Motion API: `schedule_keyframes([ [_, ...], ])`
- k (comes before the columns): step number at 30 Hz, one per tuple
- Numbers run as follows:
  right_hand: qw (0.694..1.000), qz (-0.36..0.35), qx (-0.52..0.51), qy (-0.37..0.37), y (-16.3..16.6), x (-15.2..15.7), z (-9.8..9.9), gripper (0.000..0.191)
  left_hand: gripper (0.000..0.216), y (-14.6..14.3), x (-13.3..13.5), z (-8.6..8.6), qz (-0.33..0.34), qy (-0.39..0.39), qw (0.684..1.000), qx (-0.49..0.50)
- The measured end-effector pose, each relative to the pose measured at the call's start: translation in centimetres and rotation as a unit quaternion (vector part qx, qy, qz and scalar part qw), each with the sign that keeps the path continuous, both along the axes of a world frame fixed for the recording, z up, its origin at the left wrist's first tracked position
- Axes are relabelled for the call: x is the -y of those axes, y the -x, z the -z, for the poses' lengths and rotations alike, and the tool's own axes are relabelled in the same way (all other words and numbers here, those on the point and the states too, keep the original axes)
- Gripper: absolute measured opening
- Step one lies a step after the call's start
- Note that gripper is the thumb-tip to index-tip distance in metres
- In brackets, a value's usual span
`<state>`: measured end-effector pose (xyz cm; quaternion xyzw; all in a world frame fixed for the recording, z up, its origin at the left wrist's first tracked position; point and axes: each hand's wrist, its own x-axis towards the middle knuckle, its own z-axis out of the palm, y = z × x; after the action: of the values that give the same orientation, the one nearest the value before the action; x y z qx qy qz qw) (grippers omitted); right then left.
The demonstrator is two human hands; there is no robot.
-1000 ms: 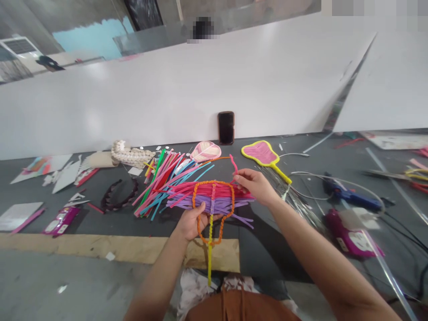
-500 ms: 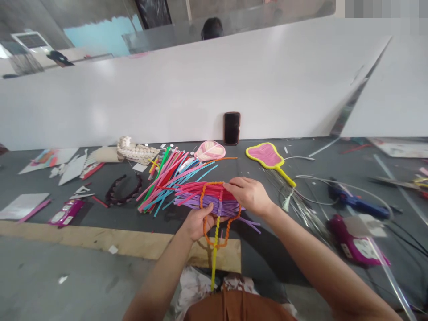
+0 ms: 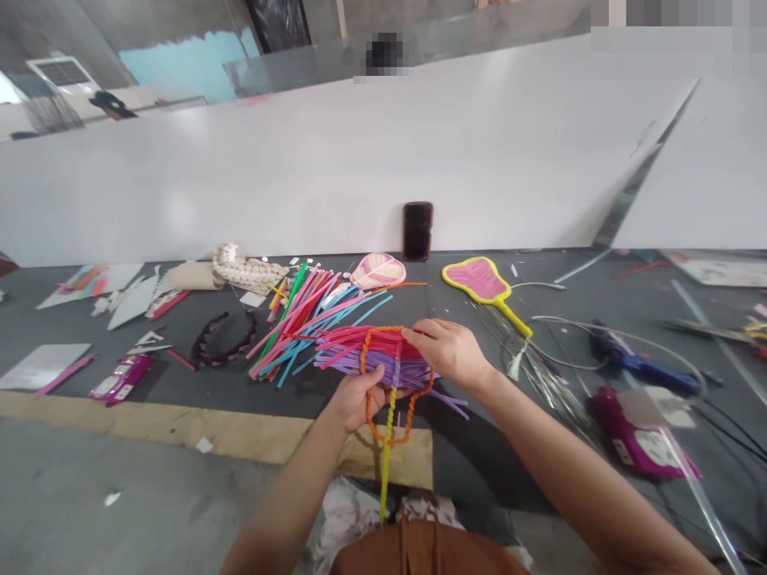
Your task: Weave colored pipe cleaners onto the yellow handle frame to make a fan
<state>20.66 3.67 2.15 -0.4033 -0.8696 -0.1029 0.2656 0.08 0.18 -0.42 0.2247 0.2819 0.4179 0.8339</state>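
My left hand (image 3: 353, 397) holds an orange looped frame (image 3: 409, 419) with a yellow stem (image 3: 385, 471) hanging down toward my lap. My right hand (image 3: 447, 350) pinches a pink strip at the frame's upper right edge, fingers closed on it. Behind the frame lies a bundle of pink and purple strips (image 3: 347, 351) on the dark mat (image 3: 180, 383). A wider fan of pink, blue and green strips (image 3: 300, 315) spreads to the left of it.
A phone (image 3: 418, 230) leans on the white board. Two finished fan shapes, pink (image 3: 377, 270) and yellow-rimmed (image 3: 479, 281), lie beyond. A blue glue gun (image 3: 635, 359), a purple packet (image 3: 635, 435) and wires sit right. A dark headband (image 3: 223, 342) lies left.
My right hand came down from holding a raised pink strip and now rests at the frame's upper right edge. The left hand and the frame stay put.
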Motion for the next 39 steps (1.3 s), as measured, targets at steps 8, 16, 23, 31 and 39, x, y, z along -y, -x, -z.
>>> schedule_keyframes([
  [8, 0.999, -0.006, -0.036, 0.026, 0.1, 0.1, 0.1, 0.027, 0.044, 0.0, 0.0, -0.1, 0.000, 0.014, 1.000, -0.010],
  [16, 0.826, 0.075, -0.487, 0.275, -0.3, -0.1, -0.3, 0.017, 0.031, 1.3, -0.5, 0.1, 0.005, 0.033, 0.999, -0.010],
  [23, 0.624, 0.085, -0.667, 0.398, -1.6, -1.1, 0.3, 0.034, 0.024, 2.3, -0.9, -0.2, 0.004, 0.007, 1.000, -0.019],
  [31, 0.946, 0.026, -0.313, 0.077, -0.9, 0.3, -2.2, 0.016, 0.033, 2.6, -0.9, -1.0, 0.006, 0.010, 0.998, -0.059],
  [39, 0.965, -0.024, -0.099, 0.241, 0.1, -0.4, -0.7, 0.034, 0.042, 2.8, -0.6, -1.7, 0.042, -0.001, 0.997, -0.057],
])
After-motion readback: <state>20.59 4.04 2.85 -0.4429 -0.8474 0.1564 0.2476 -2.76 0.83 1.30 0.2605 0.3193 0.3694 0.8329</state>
